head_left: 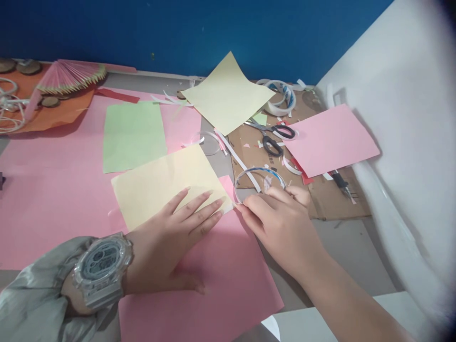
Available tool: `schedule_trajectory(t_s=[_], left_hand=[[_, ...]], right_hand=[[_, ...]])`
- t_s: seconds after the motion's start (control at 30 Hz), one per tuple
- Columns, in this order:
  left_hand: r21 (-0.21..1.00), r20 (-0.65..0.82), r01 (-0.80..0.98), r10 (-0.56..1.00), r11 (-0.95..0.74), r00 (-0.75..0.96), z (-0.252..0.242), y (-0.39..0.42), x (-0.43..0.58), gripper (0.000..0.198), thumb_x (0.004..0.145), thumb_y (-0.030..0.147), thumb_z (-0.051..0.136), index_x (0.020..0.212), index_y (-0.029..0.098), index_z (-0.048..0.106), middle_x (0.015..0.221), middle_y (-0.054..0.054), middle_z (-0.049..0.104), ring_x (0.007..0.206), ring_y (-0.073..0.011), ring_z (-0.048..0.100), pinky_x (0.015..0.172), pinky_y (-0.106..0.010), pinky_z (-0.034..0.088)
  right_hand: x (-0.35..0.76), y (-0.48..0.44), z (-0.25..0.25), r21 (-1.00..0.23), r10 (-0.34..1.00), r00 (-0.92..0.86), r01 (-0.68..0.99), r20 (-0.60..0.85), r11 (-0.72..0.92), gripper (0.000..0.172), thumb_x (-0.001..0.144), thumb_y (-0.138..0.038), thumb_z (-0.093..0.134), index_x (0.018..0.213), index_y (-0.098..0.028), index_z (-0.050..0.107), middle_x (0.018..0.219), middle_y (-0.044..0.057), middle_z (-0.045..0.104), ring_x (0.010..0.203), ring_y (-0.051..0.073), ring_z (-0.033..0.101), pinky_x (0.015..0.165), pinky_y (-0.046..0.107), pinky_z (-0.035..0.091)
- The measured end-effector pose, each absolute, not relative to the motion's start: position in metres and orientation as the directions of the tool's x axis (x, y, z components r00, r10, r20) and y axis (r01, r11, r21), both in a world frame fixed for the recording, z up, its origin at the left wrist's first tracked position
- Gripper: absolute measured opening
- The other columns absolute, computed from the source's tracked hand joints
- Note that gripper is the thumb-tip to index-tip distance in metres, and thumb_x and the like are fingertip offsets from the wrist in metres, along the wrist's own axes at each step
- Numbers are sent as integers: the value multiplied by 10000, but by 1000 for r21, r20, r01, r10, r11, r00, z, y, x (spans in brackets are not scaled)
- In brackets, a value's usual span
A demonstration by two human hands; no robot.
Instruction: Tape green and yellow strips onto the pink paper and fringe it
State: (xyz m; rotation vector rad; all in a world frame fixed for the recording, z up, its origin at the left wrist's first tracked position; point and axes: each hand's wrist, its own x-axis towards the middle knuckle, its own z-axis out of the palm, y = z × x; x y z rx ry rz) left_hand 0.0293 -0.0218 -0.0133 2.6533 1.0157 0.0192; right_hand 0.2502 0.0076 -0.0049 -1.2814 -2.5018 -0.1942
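My left hand (188, 228) lies flat with fingers spread on a pale yellow sheet of paper (153, 190). A watch (103, 263) is on that wrist. At the sheet's right corner, a short white strip (229, 207) runs along the edge, and my right hand (280, 223) pinches its end between thumb and forefinger. The other fingers of that hand are curled and partly hidden. Just behind them stands a thin tape ring (258, 172) with a blue inside. Under the yellow sheet and my left hand is a pink sheet (221, 294).
Scissors (272, 137), tape rolls (283, 97), a pen (340, 182) and paper scraps lie on cardboard (245, 154). Another yellow sheet (228, 95), a green sheet (133, 137) and a small pink sheet (331, 142) lie around. A folded paper fan (71, 78) is far left; walls border the back and right.
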Motion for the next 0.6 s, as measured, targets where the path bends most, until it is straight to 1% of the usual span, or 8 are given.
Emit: schedule_trajectory(t_s=[0.13,0.23,0.47,0.6], left_hand=[[273,-93,654,657,-706,748,-13,-22,29,999,695,749,435,1461,151,201,1527,-74,218,1395,-336,161,1138,-509,-9],[261,-103,656,655,-708,748,-13,-22,29,988,694,769,406,1446,147,252,1532,-68,198,1400,-326,149,1136,-508,-9],[252,-98,656,655,-712,749,-12,-22,29,981,691,763,419,1441,148,269,1528,-73,214,1392,-335,167,1134,-518,8],[252,-93,658,659,-709,746,-12,-22,29,964,705,762,404,1435,145,281,1529,-68,209,1395,-321,167,1135,-509,6]], right_hand=[[251,7,-6,-23,770,-549,809,324,587,261,837,-141,539,605,-196,434,493,-51,539,586,127,453,742,324,263],[251,7,-6,-24,776,-551,810,308,585,253,837,-152,545,612,-195,439,497,-49,538,598,129,460,739,324,263],[251,7,-4,-26,768,-557,804,315,594,254,836,-141,548,615,-190,432,497,-54,534,595,126,463,731,318,260],[251,7,-4,-31,771,-556,805,309,593,254,829,-139,559,618,-189,427,506,-58,537,600,128,466,737,324,260]])
